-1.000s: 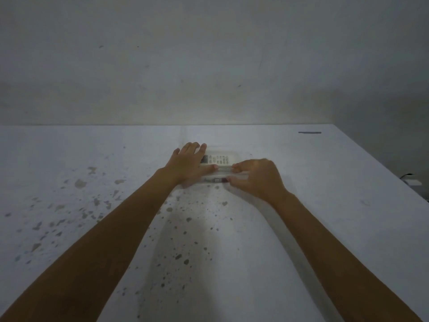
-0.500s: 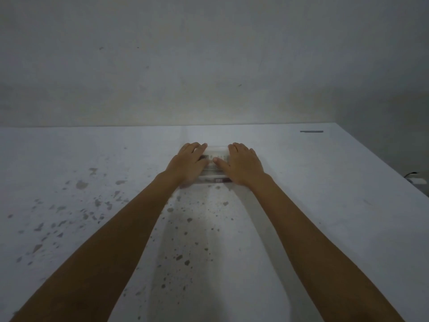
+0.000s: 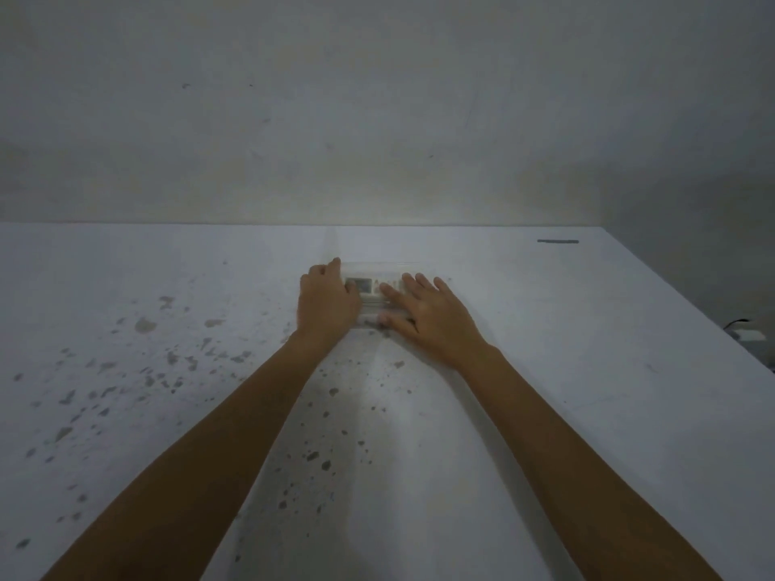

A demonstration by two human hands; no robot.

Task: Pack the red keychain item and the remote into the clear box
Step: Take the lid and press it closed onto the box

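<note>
From the head view, the left hand (image 3: 328,301) has curled its fingers around the left end of the clear box (image 3: 379,287), where half a second ago it lay flat; the right hand (image 3: 427,316) stays spread, pressing the lid. This looks like closing. The remote (image 3: 365,286) shows inside, between the hands, on the tabletop (image 3: 545,371); the red keychain item is not discernible.

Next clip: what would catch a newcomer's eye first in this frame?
Two bare forearms reach to mid-table, where the left hand and right hand lie on a clear box with a remote's small screen showing through between them. Next, the white table, speckled with grey stains on its left side. No red item can be made out.
</note>
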